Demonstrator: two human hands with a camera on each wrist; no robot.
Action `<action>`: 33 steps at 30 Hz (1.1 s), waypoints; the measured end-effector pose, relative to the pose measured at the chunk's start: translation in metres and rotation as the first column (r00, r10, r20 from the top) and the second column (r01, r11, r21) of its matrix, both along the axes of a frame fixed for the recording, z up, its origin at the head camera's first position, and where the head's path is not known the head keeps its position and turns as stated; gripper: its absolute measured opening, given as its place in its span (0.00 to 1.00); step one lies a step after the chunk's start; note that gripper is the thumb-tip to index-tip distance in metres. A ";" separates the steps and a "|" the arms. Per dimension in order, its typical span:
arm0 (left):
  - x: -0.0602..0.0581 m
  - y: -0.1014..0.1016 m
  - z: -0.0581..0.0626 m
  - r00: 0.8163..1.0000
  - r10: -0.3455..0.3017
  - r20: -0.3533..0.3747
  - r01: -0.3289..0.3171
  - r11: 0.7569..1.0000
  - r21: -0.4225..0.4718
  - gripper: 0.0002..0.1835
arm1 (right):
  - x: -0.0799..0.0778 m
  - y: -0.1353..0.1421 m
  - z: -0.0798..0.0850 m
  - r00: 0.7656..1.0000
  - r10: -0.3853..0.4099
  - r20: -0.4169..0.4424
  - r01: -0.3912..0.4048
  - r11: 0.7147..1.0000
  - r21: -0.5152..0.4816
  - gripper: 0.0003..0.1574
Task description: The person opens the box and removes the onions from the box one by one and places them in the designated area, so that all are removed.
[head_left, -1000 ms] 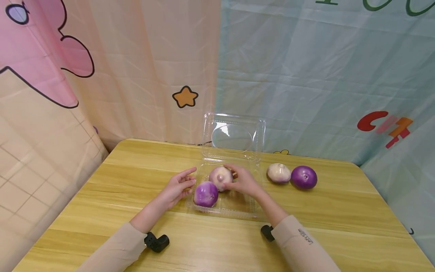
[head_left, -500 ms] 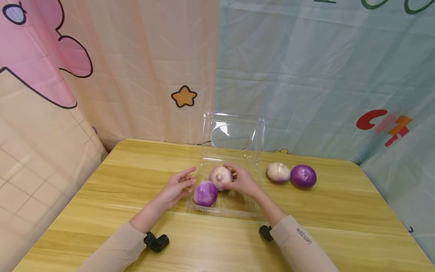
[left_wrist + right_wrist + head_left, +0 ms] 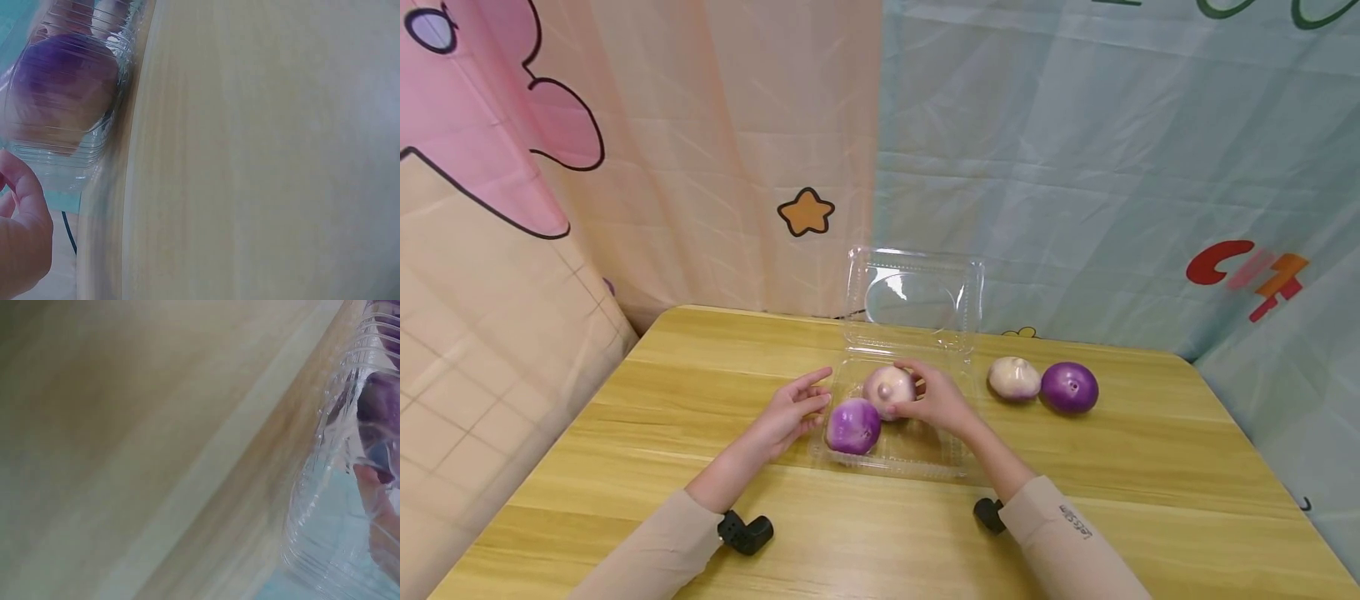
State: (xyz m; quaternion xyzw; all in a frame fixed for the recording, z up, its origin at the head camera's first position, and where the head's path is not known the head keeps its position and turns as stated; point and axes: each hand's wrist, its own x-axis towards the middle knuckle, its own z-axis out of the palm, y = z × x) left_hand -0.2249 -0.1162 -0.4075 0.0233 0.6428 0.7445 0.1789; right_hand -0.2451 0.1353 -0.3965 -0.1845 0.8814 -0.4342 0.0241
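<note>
Right hand [image 3: 942, 400]: extended over plastic box [image 3: 917, 467]; pale onion [image 3: 883, 387] held in grip inside box, knob turned toward camera, long axis indistinct. Left hand [image 3: 790, 417]: poised beside box, grip wide. Purple onion [image 3: 853, 427]: set in near-left corner. White onion [image 3: 1014, 379], dark onion [image 3: 1070, 387]: placed side by side on tabletop [image 3: 1150, 467], right of box. Lid [image 3: 917, 304]: raised behind.

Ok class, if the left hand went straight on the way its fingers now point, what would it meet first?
Most likely the left hand would meet the left side of the clear container, right by its fingertips; whether they already touch it is unclear from these views.
</note>
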 end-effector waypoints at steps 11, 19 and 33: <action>0.000 0.000 -0.001 1.000 0.003 -0.005 -0.003 1.000 0.002 0.29 | 0.006 0.006 0.005 1.000 -0.011 0.015 0.011 0.999 -0.044 0.43; -0.001 0.000 -0.002 1.000 0.001 -0.011 -0.001 1.000 -0.001 0.29 | 0.011 0.014 0.008 1.000 -0.025 0.010 0.025 0.997 -0.073 0.43; -0.002 0.000 -0.004 1.000 0.003 -0.011 -0.003 1.000 0.000 0.29 | 0.019 0.027 0.016 1.000 0.019 -0.010 -0.020 0.993 -0.116 0.44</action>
